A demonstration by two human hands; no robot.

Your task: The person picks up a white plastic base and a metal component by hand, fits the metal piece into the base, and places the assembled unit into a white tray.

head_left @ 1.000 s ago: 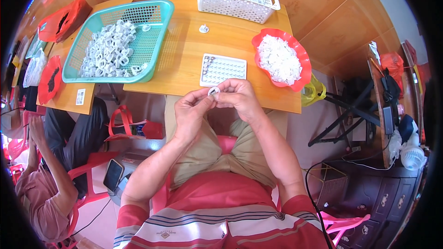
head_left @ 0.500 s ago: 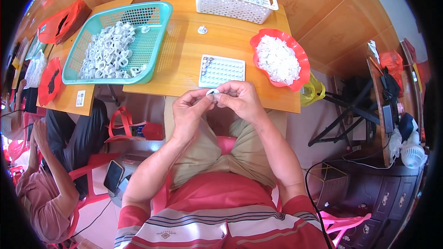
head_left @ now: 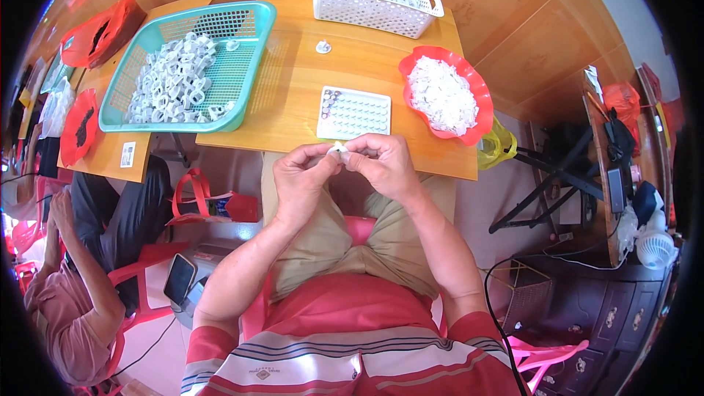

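Stretching around the white tray, the wooden counter bears a teal basket left of that tray and a red bowl to its right. On the tray's near side, the left hand and right hand together pinch one small white part. An uneven squeeze could probably make it slip and drop short of the tray. Compared with a second ago, its ring-like face no longer shows; a narrower, pale side does.

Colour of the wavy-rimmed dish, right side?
The dish is red, clearest in the head view.
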